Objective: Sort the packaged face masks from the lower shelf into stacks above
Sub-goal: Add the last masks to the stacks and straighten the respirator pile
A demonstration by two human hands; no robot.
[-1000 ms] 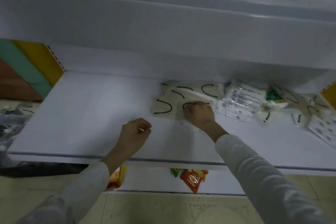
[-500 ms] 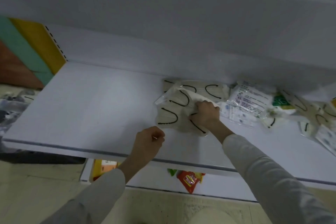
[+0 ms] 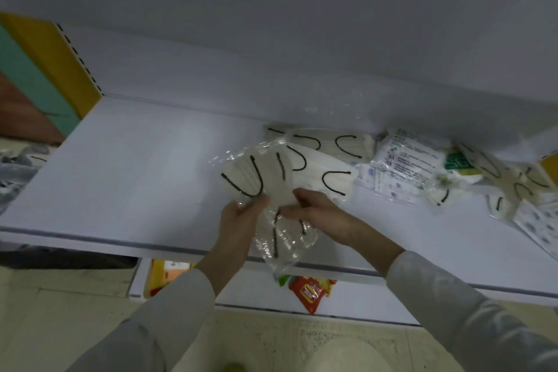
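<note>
My left hand (image 3: 241, 216) and right hand (image 3: 314, 205) meet in front of me, forearms angled up and inward, wrists nearly level, the fingers and thumb of each pinching one mask packet (image 3: 268, 178) between them.

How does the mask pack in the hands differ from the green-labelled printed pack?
The held pack is clear, with black-looped cream masks; the printed pack is white with text. The left hand and right hand grip the held pack; the printed pack lies on the shelf. Both are plastic-wrapped.
</note>
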